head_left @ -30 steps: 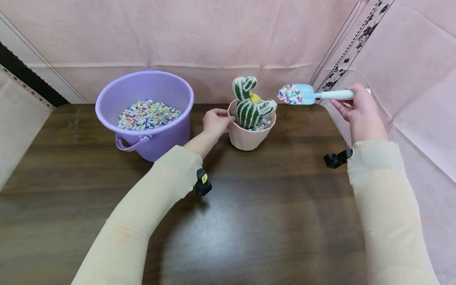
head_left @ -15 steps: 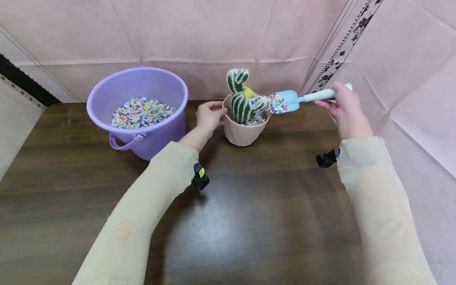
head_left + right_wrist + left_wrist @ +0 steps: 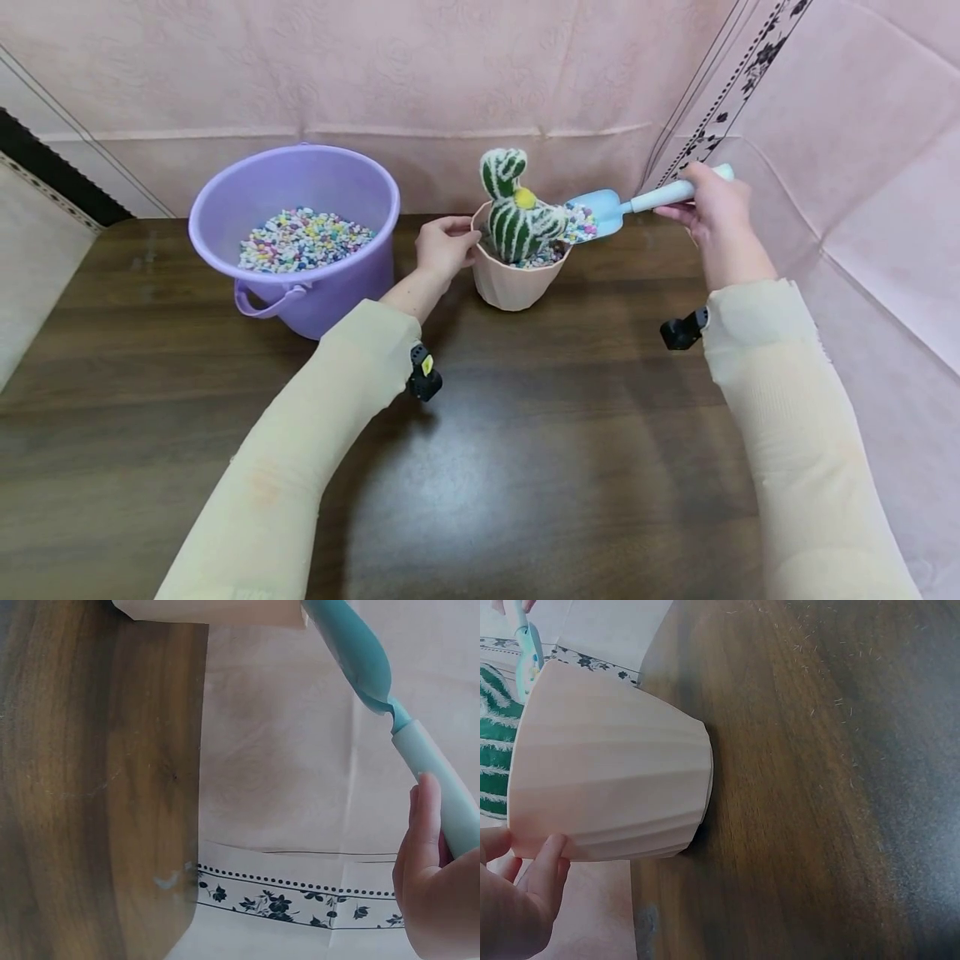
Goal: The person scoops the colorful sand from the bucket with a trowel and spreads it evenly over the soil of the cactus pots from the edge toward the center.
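Observation:
My left hand (image 3: 444, 248) pinches the left rim of a pale pink faceted flowerpot (image 3: 513, 285); in the left wrist view its fingers lie against the pot wall. A green and white fuzzy cactus (image 3: 517, 229) with a yellow ball grows from the pot, pebbles (image 3: 542, 257) around its base. My right hand (image 3: 722, 218) grips the pale handle of a light blue hand trowel (image 3: 604, 210). The trowel tilts down to the left, its tip over the pot's right rim. Multicoloured pebbles (image 3: 580, 223) lie at its front end, beside the cactus's right arm.
A purple bucket (image 3: 352, 287) partly filled with multicoloured pebbles (image 3: 303, 240) stands on the left of the brown wooden table (image 3: 510, 467). Pink cloth (image 3: 420, 75) hangs behind the table and along its right side.
My right hand has brought the trowel left and down to the pot rim and tipped it; some coloured pebbles now show in the pot. The left hand keeps its hold.

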Available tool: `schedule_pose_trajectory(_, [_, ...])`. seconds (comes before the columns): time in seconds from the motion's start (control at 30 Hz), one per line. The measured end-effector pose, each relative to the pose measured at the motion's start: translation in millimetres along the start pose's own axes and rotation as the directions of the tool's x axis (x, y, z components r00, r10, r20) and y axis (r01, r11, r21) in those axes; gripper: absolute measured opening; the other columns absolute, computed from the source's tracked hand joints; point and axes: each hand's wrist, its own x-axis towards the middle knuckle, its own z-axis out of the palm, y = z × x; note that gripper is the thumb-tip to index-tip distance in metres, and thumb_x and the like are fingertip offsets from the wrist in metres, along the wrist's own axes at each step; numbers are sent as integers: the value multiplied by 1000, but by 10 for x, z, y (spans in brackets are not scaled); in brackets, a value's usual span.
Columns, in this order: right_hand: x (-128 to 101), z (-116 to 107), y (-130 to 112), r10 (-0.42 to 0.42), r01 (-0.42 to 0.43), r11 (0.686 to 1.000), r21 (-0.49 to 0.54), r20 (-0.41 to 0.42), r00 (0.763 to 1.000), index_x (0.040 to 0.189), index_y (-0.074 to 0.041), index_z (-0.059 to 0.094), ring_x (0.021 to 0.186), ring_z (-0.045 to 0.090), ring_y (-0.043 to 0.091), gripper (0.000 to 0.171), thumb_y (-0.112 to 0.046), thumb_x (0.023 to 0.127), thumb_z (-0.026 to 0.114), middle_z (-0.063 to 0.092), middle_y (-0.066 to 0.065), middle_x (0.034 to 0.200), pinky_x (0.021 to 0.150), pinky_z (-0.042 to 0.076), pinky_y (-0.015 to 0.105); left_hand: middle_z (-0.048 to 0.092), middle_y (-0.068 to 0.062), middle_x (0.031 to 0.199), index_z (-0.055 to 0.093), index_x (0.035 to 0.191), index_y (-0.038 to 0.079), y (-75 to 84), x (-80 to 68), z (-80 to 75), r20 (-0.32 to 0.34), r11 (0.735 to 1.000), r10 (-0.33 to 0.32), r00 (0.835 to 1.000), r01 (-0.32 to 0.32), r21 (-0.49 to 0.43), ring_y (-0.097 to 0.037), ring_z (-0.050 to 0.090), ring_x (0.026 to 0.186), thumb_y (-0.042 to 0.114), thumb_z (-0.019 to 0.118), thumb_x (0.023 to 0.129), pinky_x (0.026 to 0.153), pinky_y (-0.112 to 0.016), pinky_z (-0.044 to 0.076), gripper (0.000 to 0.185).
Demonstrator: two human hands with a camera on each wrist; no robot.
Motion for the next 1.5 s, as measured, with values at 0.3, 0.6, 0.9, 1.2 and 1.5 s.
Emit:
schedule_pose_trajectory(0.3, [-20, 59, -38, -23, 23, 999, -23, -9, 1000, 84, -6, 45, 51, 64, 20, 16, 3, 80, 58, 53, 6, 74, 46, 57, 33, 65, -14, 114, 64, 117, 5, -5, 7, 0, 1, 1000, -3, 1000, 3, 1, -18, 63, 93, 8, 62, 89, 80, -34, 58, 29])
schedule_pose_trajectory(0.6, [-42, 104, -72, -51, 51, 998, -49, -1, 999, 84, -6, 43, 49, 64, 19, 15, 2, 80, 55, 54, 5, 61, 43, 56, 33, 66, -14, 114, 64, 117, 4, -3, 6, 3, 0, 1000, 8, 1000, -8, 5, -16, 63, 88, 7, 62, 89, 78, -33, 59, 29])
schedule_pose_trajectory(0.9, [-85, 122, -122, -139, 143, 985, -92, 52, 989, 79, -5, 42, 47, 64, 17, 13, 3, 78, 52, 51, 4, 57, 41, 55, 31, 66, -13, 115, 64, 117, 4, 2, 14, 3, 1, 1000, 0, 1000, 0, 9, -17, 64, 88, 7, 62, 89, 77, -32, 59, 29])
schedule_pose_trajectory(1.2, [-239, 260, -158, -234, 244, 958, -149, 78, 969, 73, -5, 40, 48, 65, 15, 14, 3, 76, 52, 49, 3, 60, 41, 55, 31, 66, -14, 116, 64, 118, 4, 22, -4, -1, 2, 1000, -4, 1000, 4, 1, -20, 65, 92, 6, 62, 89, 78, -31, 59, 29])
schedule_pose_trajectory(1.5, [-278, 274, -196, -278, 293, 944, -150, 113, 954, 71, -4, 41, 50, 66, 14, 14, 4, 77, 51, 51, 2, 56, 41, 54, 30, 65, -13, 115, 63, 118, 4, 43, -19, 12, -1, 999, -16, 1000, 16, 31, -18, 64, 88, 7, 61, 89, 78, -31, 59, 29])
